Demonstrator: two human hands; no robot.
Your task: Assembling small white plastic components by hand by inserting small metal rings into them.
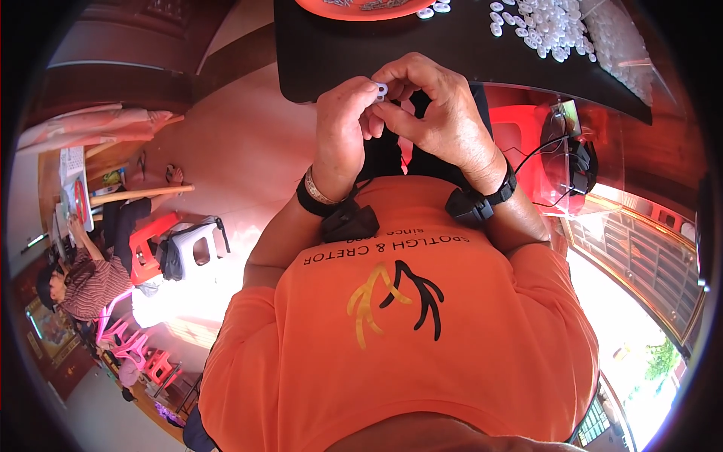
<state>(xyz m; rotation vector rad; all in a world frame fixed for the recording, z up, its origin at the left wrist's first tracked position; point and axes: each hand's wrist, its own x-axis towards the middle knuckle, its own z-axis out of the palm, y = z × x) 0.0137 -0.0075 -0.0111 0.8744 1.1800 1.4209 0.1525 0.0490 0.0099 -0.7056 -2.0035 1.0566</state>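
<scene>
My left hand (340,124) pinches a small white plastic piece with round holes (382,91) between thumb and fingers. My right hand (444,113) meets it from the other side, its index finger and thumb curled in close to the piece. Whether the right fingertips hold a further tiny part is hidden. Both hands are just off the near edge of the dark table (339,53), above my lap. Many similar white oval pieces (553,26) lie loose on the table at the right. At the far edge is an orange dish (365,10) with small grey metal parts (384,4).
A clear plastic bag of white pieces (621,53) lies at the table's right end. A red plastic stool (520,128) with black gear and cables (576,162) stands to the right. At the left, another person (94,286) sits near stools (192,245).
</scene>
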